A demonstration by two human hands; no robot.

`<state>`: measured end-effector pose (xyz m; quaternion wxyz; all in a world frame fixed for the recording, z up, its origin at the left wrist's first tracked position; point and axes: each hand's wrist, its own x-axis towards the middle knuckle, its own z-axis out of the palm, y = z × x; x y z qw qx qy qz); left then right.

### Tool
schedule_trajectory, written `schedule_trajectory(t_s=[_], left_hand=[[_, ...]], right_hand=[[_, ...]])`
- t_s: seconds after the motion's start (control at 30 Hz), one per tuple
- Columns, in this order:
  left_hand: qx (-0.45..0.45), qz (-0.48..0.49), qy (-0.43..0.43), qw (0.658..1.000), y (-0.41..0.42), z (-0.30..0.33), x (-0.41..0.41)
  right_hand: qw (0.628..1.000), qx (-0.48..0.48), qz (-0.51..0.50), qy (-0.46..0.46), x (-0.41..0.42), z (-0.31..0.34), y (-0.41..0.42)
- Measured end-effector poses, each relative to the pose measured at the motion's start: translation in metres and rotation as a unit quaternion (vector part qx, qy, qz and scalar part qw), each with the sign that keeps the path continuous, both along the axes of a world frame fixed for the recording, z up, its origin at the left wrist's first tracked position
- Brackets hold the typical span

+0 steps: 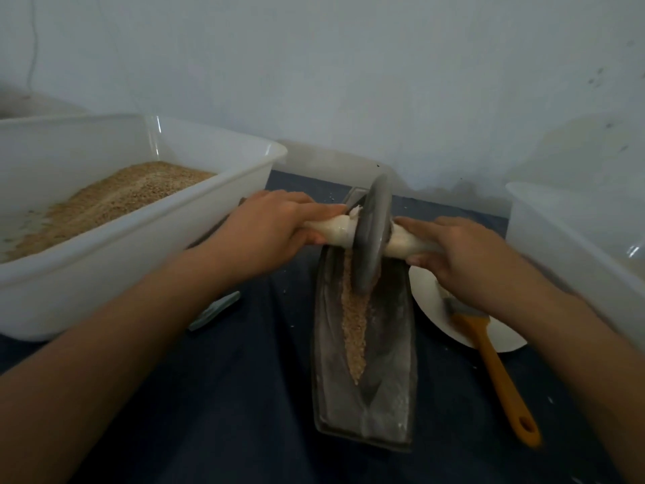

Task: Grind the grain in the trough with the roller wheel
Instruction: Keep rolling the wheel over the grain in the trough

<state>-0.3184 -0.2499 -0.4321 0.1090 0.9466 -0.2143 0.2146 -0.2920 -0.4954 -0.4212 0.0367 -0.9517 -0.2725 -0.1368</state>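
Head view, roller wheel: the grey disc stands on edge in the groove of the trough, toward its 12 o'clock end, so its rim bears straight down on the grain.
Head view, axle: a pale bar runs through the disc's hub from 9 o'clock to 3 o'clock, giving one grip to each side, likely so the push stays even and the disc does not tip.
Head view, left hand: the left hand is wrapped round the 9 o'clock end of the axle, knuckles up.
Head view, right hand: the right hand clasps the 3 o'clock end, fingers curled over the bar.
Head view, grain: a tan line of grain lies along the groove from under the disc toward 6 o'clock; it looks coarse, so I judge the grinding only partly done.
Head view, trough: long, dark and dusted pale, it lies lengthways from 12 to 6 o'clock on a dark cloth, in line with the rolling stroke.
Head view, supply: a white tub at 9 o'clock holds more grain, within reach for refilling.
Head view, brush: an orange-handled brush rests partly on a white plate at 3 o'clock, probably for sweeping out flour.
Head view, second tub: another white tub stands at 3 o'clock; its contents cannot be told.
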Motion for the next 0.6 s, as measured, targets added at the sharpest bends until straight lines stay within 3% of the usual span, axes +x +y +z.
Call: schedule_trajectory(t_s=[0.13,0.23,0.33,0.43,0.53,0.6], left_hand=[[-0.059,-0.071,0.156,0.983,0.013,0.015,-0.014],[-0.087,-0.179,0.285,0.938,0.024,0.031,-0.028],[-0.092,-0.233,0.370,0.895,0.029,0.038,-0.037],[-0.084,-0.193,0.335,0.918,0.025,0.034,-0.034],[-0.030,-0.053,0.201,0.978,0.012,0.020,-0.020],[0.007,0.012,0.109,0.994,0.003,0.010,-0.012]], right_hand=[[0.997,-0.062,0.023,0.028,-0.020,0.017,0.000],[0.986,-0.077,0.071,0.127,-0.044,0.040,-0.004],[0.978,-0.083,0.097,0.163,-0.065,0.053,-0.008],[0.986,-0.067,0.081,0.130,-0.056,0.043,-0.004],[0.996,-0.043,0.012,0.071,-0.027,0.023,0.003],[0.999,-0.029,-0.011,0.036,-0.012,0.011,0.005]])
